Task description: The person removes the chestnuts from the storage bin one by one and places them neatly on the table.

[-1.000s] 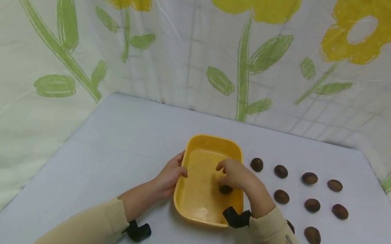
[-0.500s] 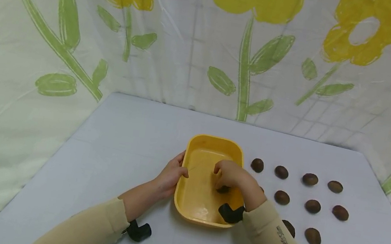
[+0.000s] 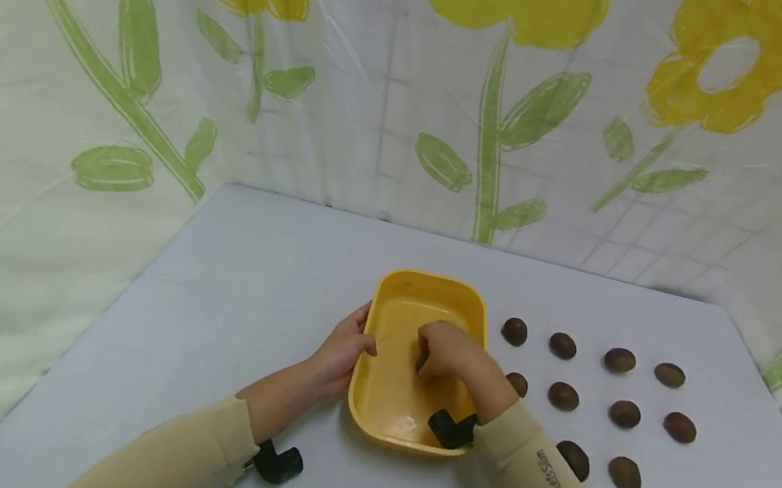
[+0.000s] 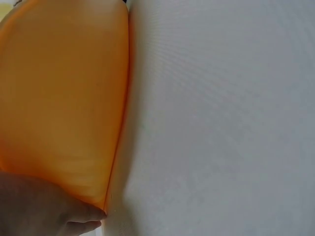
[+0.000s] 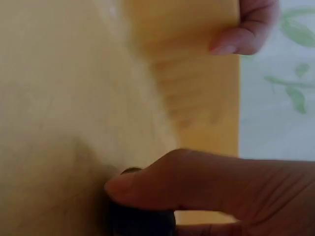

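Note:
A yellow rectangular tray [image 3: 385,408] sits mid-table. My left hand [image 3: 340,350] grips its left side, thumb over the rim and fingers against the outer wall. Over the tray's floor, my right hand [image 3: 447,350] pinches a dark brown oval, nut-like thing [image 5: 142,222]. In the right wrist view the thumb lies across its top, and the fingers behind are mostly hidden. The left wrist view shows the tray's outer side [image 4: 64,98] with the left fingers at its edge.
To the tray's right, several similar brown ovals lie in loose rows on the white table [image 3: 265,276], among them one brown oval [image 3: 620,360] at the back and another [image 3: 624,475] nearer. A flower-print curtain [image 3: 354,87] hangs behind.
My right hand has moved left inside the tray with the brown oval, uncovering more ovals on the table. My left hand has stayed on the tray's side.

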The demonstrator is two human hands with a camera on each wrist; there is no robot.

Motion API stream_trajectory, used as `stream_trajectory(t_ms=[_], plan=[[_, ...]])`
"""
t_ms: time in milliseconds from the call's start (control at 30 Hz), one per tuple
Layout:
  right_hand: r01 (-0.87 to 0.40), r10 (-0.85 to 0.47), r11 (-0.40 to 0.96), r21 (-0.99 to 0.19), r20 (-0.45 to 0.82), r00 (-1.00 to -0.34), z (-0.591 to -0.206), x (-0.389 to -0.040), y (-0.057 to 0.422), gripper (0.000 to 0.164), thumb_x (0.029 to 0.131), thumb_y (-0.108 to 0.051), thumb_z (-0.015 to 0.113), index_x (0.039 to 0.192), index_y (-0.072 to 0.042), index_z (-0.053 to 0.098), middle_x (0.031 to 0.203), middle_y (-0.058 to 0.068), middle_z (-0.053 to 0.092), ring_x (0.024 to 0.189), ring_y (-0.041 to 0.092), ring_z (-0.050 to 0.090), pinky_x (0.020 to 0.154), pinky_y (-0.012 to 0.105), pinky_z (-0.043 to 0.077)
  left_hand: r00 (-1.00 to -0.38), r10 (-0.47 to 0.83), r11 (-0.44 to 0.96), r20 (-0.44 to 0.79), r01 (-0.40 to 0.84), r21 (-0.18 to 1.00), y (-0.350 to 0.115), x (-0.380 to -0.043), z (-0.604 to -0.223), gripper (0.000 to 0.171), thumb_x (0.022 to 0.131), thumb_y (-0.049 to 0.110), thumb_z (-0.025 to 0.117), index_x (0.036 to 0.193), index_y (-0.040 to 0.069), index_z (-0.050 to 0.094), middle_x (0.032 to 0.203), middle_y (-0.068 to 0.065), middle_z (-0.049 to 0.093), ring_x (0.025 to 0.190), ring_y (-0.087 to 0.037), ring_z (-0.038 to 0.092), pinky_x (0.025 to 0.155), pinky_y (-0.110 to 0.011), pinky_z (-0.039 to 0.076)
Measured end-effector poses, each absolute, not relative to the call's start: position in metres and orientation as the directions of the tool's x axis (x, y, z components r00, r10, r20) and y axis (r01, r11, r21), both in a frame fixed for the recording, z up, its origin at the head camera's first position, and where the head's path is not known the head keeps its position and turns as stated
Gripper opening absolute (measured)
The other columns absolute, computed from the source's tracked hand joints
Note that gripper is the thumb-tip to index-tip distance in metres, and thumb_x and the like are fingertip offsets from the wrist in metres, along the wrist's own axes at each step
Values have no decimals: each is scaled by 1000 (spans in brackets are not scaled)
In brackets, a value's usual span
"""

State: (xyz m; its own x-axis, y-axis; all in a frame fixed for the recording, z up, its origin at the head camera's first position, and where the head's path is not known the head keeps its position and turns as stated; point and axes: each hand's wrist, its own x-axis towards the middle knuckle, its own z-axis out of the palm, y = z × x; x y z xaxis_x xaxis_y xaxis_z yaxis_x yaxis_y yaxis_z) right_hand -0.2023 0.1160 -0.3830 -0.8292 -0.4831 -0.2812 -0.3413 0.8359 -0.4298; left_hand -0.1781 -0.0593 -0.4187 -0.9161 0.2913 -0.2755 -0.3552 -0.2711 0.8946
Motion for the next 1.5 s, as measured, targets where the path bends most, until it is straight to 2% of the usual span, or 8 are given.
stream_trajectory(t_ms=[200,467,600,833,1033,1167,1300,1500], plan=[[-314,-552,728,-609,-249,-796,-382,-205,127,19,70,-13,74,85,-9,64,84,5,62,74,15,53,64,24,46,-912,310,-268,-268,-354,896,-59,-177,-420,84,73,-16,33,150,9,10,156,-9,18,139,-29,28,112,-45,27],[-230,-602,540,-810,-181,-778,-374,-201,141,25,74,-13,73,96,-3,65,93,10,65,85,17,62,78,30,53,-913,303,-266,-274,-356,896,-58,-178,-419,83,74,-15,32,150,9,10,155,-10,20,137,-30,30,112,-46,28],[-222,-583,539,-813,-170,-794,-365,-196,149,27,75,-16,74,98,-6,65,95,7,64,86,17,62,80,30,52,-913,290,-252,-289,-364,897,-59,-178,-419,84,74,-15,34,151,11,10,155,-8,19,137,-29,31,111,-45,29],[-213,-545,542,-813,-147,-826,-359,-191,164,29,75,-16,74,101,-7,65,100,9,61,84,20,59,75,30,49,-912,277,-254,-301,-372,893,-59,-178,-418,84,75,-16,34,151,11,9,156,-7,16,139,-27,28,112,-44,28],[-145,-498,514,-845,-157,-853,-359,-187,174,42,74,-22,76,112,-5,64,116,11,60,100,24,63,81,31,53,-912,273,-249,-305,-373,894,-58,-178,-417,84,75,-16,34,151,11,10,156,-7,15,139,-27,26,113,-43,27],[-156,-502,484,-861,-127,-856,-361,-184,186,42,78,-19,73,117,-7,63,117,12,61,107,30,60,87,35,52,-914,261,-249,-312,-376,893,-58,-178,-417,84,75,-17,34,151,11,11,156,-7,16,139,-26,27,113,-43,27],[-172,-493,470,-866,-96,-864,-362,-179,201,40,81,-15,69,119,-9,62,118,12,59,113,35,57,87,33,51,-917,257,-246,-306,-368,897,-58,-178,-418,84,74,-17,34,151,10,10,156,-7,15,140,-27,26,113,-43,27],[-107,-414,454,-885,-103,-904,-365,-169,227,45,82,-20,68,123,-5,58,121,15,57,111,30,59,84,28,52,-917,260,-248,-304,-368,896,-57,-179,-419,84,74,-17,33,151,10,10,156,-8,15,139,-27,26,113,-43,26]])
